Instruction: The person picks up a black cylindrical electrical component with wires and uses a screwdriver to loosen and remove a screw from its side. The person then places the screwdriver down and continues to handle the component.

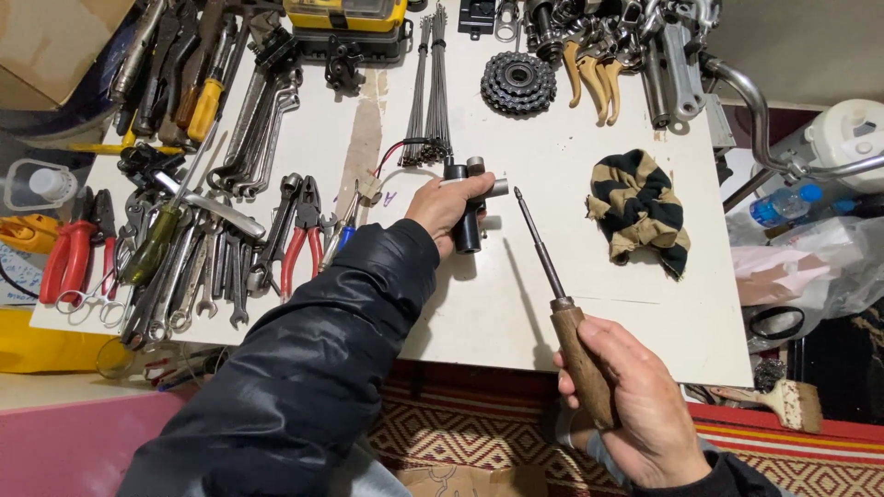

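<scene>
My left hand [442, 210] gripped a black multi-socket wrench [470, 204] against the white table [516, 304]. My right hand [635, 405] clenched the wooden handle of a screwdriver [552, 285], its tip pointing up toward the wrench. Beyond the right hand lay a striped cloth [638, 210]; left of my left hand, red-handled pliers [302, 241] and spanners [198, 276].

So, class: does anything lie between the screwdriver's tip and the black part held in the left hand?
Nothing visible: only bare white table separates the screwdriver, gripped by the right hand, from the black part in the left hand.
</scene>
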